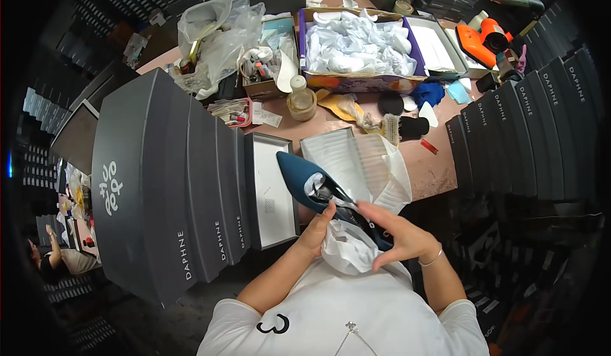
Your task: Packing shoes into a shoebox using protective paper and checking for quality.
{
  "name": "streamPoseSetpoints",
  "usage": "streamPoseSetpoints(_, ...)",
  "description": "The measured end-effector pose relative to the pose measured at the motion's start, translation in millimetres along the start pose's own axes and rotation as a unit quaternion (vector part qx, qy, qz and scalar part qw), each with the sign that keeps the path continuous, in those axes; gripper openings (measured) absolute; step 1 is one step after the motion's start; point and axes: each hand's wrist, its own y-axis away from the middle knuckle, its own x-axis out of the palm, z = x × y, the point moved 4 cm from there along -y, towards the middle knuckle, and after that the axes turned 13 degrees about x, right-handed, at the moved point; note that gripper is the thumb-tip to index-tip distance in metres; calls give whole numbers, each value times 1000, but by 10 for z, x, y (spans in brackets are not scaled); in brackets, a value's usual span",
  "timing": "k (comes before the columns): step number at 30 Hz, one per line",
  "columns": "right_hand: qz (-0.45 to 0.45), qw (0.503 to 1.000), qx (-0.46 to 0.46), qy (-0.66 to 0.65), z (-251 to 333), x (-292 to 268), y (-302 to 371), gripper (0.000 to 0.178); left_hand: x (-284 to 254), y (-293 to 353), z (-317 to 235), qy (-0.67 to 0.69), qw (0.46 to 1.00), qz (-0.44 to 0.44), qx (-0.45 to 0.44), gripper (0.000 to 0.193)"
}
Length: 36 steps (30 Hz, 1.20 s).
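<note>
A dark teal pointed-toe shoe [298, 172] is held before my chest, its toe pointing up and to the left. Crumpled white paper [313, 183] fills its toe. My left hand [316, 231] grips the near side of the shoe, its thumb at the opening. White tissue paper [349, 249] hangs below the shoe between my hands. My right hand [406, 234] is at the heel end with thumb and fingers spread, its fingertips at the shoe's far edge. Just beyond the shoe lies a shoebox [328, 149] with tissue paper [385, 168] spilling out; a box with a white interior [270, 187] stands to its left.
Tall rows of dark grey shoeboxes flank me on the left [143, 184] and right [534, 139]. Across the table are a purple carton [417, 47] of crumpled paper, a jar [301, 104], a brush [391, 128], a red clip-like piece [429, 146] and an orange tool [474, 44].
</note>
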Motion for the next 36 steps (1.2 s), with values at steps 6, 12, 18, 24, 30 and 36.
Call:
streamPoseSetpoints(6,-18,999,-29,-10,84,106,17,82,167,84,-24,42,995,-59,-62,70)
streamPoseSetpoints(12,-90,994,53,-31,141,124,64,57,21,83,-40,-23,998,9,-51,78)
streamPoseSetpoints(18,-167,859,40,-482,-302,-222,238,58,94,296,-685,-363,922,132,-3,54)
streamPoseSetpoints(24,-329,876,-13,-352,-115,-859,479,83,1145,-47,-1761,-564,610,-110,545,27)
streamPoseSetpoints(30,-281,874,-191,-348,340,-786,772,67,1270,-641,-1807,-590,577,-66,561,33)
streamPoseSetpoints(36,-147,858,10,-491,419,-278,630,75,1203,-406,-1369,-577,545,-27,608,37)
